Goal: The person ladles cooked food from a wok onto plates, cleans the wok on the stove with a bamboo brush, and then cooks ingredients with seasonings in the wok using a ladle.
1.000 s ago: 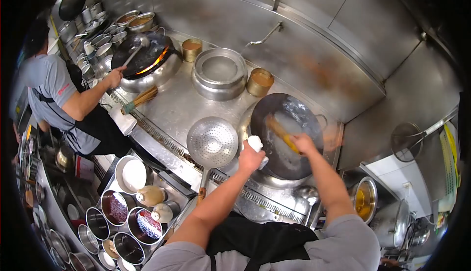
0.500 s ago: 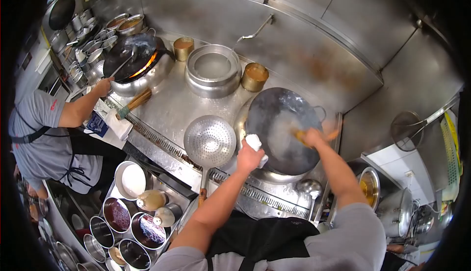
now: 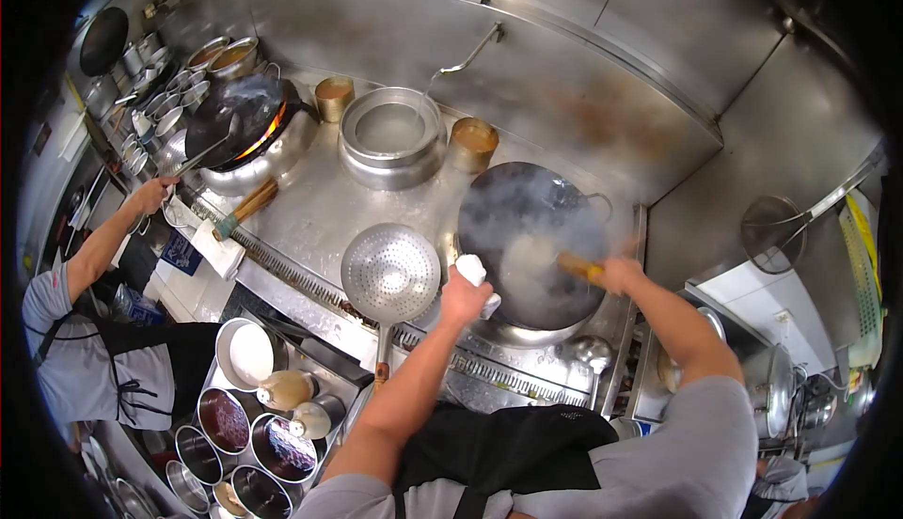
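- We see the dark wok (image 3: 527, 298) on the burner at the near right of the stove, pale haze rising from it.
- Over its right side we find the brush (image 3: 578, 267); we cannot tell whether its tip touches metal.
- The right hand (image 3: 620, 275) curls its fingers round the brush, elbow bent, forearm slanting inward.
- The left hand (image 3: 464, 298) closes its fingers on a white cloth (image 3: 470, 268) at the wok's left edge, arm reaching forward.
- Beside that hand we see a strainer (image 3: 390, 275); a ladle (image 3: 592, 350) rests near the wok.
- The steel stove top (image 3: 306, 209) shines wetly below a stained metal wall (image 3: 583, 96).
- Farther left, a co-worker (image 3: 80, 369) reaches toward a flaming second wok (image 3: 230, 124).
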